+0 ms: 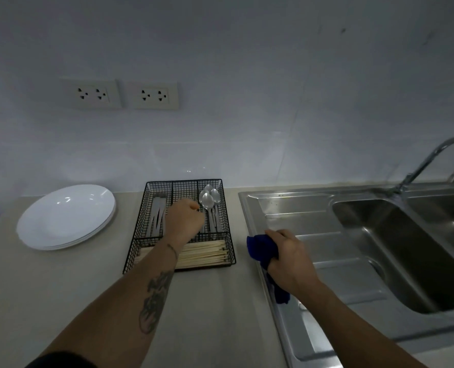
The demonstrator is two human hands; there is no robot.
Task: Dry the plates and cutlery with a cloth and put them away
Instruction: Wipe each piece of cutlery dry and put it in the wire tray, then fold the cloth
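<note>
Spoons (209, 201) lying bowls-up in the right compartment of the black wire cutlery tray (227, 205), forks (157, 217) in the left one, chopsticks (207, 254) across the front: sorted by kind, apparently put away. Left hand (186, 217) curled over the middle compartment; whether holding anything, cannot tell. White plates (66, 216) stacked on the bench (61, 301) just left. Right hand (291, 252) gripping the bunched blue cloth (261, 249) at the sink (326, 221) edge.
</note>
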